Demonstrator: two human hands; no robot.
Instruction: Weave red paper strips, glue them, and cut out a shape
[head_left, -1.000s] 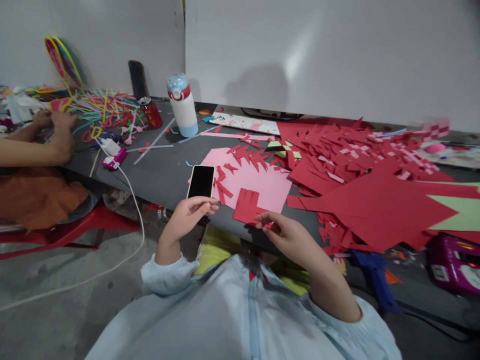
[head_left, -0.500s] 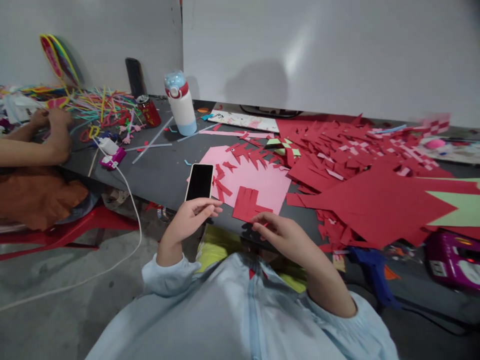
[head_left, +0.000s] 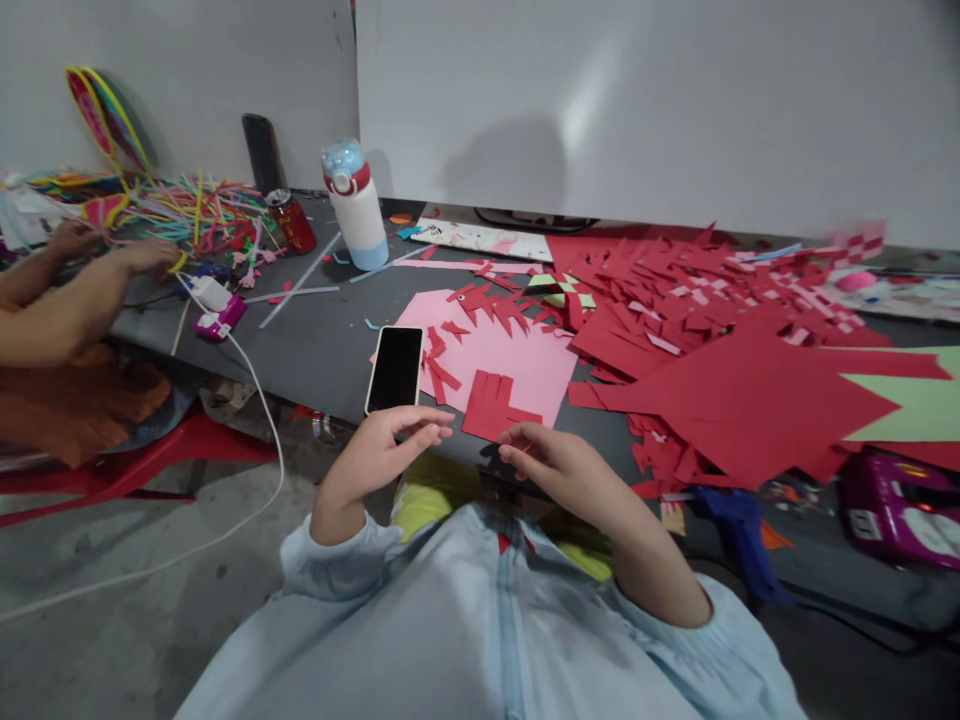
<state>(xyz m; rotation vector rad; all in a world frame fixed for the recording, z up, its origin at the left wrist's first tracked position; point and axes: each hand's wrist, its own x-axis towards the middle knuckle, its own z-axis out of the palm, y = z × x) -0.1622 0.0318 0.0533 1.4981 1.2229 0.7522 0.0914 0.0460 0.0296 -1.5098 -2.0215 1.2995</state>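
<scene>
My left hand [head_left: 394,448] hovers at the table's front edge, just below a phone [head_left: 395,368] with a dark screen. Its fingers are stretched out and hold nothing. Beside the cut red paper piece [head_left: 487,402] is my right hand [head_left: 559,462], with a gap between its bent fingers and thumb; I cannot tell whether its fingertips touch the paper. That piece has slits cut into strips and overlaps the lower edge of a pink paper sheet [head_left: 517,355]. Small red paper cuttings [head_left: 502,308] lie along the sheet's top and left, one with a small eye.
Red paper scraps [head_left: 675,290] and large red sheets [head_left: 757,400] cover the right side. A blue glue gun [head_left: 739,535] lies near a purple device [head_left: 900,505]. A bottle [head_left: 358,215] and a red can [head_left: 291,222] stand behind. At left, another person's hands [head_left: 142,258] work near colourful strips.
My left hand has shifted slightly right and down, away from the phone. The other person's nearer hand has moved right. The whole view has shifted a little.
</scene>
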